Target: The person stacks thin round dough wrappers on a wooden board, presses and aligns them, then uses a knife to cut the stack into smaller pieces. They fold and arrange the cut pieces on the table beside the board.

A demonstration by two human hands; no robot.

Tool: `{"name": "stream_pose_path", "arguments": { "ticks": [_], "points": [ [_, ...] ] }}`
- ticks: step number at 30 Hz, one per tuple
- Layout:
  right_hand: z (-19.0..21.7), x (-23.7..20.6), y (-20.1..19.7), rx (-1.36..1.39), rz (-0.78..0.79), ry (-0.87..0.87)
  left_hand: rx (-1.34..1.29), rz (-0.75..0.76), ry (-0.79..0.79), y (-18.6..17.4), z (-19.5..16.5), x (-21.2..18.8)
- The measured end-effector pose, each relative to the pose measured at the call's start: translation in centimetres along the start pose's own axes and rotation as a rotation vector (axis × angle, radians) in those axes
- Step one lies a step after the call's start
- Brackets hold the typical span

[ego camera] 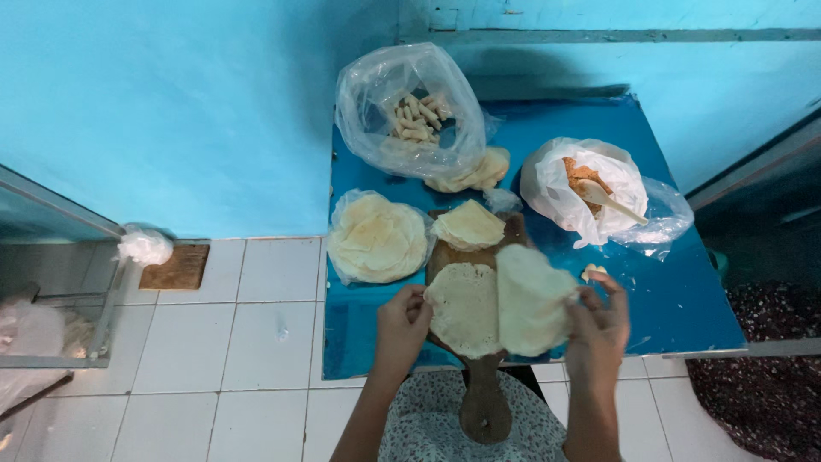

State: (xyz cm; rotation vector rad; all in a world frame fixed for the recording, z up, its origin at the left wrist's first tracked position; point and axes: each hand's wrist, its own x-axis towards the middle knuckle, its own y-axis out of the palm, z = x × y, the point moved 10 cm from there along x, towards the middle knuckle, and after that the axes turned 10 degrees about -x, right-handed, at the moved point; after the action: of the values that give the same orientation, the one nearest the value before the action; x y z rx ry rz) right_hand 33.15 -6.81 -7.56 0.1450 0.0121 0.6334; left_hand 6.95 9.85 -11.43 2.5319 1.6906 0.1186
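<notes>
A thin round pale flatbread (500,304) lies over a wooden paddle board (484,402) at the near edge of a small blue table (684,299). My left hand (400,329) pinches its left rim. My right hand (599,329) holds its right half, lifted and folding over toward the middle. A folded flatbread (468,225) rests at the board's far end.
A stack of flatbreads (377,237) on clear plastic lies left of the board. Behind it are a clear bag of pale sticks (416,115), more folded flatbreads (473,174), and a white bag of orange crumbs with a wooden spoon (609,198). White floor tiles spread left; a glass case (51,282) stands far left.
</notes>
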Motion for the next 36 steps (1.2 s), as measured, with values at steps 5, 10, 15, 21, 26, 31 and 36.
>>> {"name": "stream_pose_path", "arguments": {
  "ticks": [5, 10, 15, 21, 26, 31, 36],
  "points": [
    [5.1, -0.5, -2.4, -0.062, -0.067, -0.236, 0.219, -0.018, 0.003, 0.3, -1.4, -0.4],
    [8.1, -0.2, -2.5, -0.178, -0.058, -0.463, 0.258, -0.017, 0.053, 0.2, -1.2, -0.1],
    [7.9, 1.6, -3.7, -0.048, -0.08, -0.371, -0.061, 0.054, 0.112, -0.6, -0.2, -0.4],
    [9.5, 2.0, -3.9, -0.16, -0.075, -0.46, -0.484, -0.137, -0.226, -4.9, 2.0, -1.0],
    [7.2, -1.2, 5.6, -0.856, 0.172, -0.578, -0.625, -0.276, -0.066, -8.9, -3.2, -2.3],
    [2.7, -8.8, 15.5, -0.982, 0.729, -0.758, -0.697, -0.331, 0.051, -10.4, -6.7, -3.3],
    [1.1, -5.2, 11.3, -0.464, 0.578, -0.159, -0.788, -0.293, -0.146, -6.9, -4.4, -2.9]
  ]
}}
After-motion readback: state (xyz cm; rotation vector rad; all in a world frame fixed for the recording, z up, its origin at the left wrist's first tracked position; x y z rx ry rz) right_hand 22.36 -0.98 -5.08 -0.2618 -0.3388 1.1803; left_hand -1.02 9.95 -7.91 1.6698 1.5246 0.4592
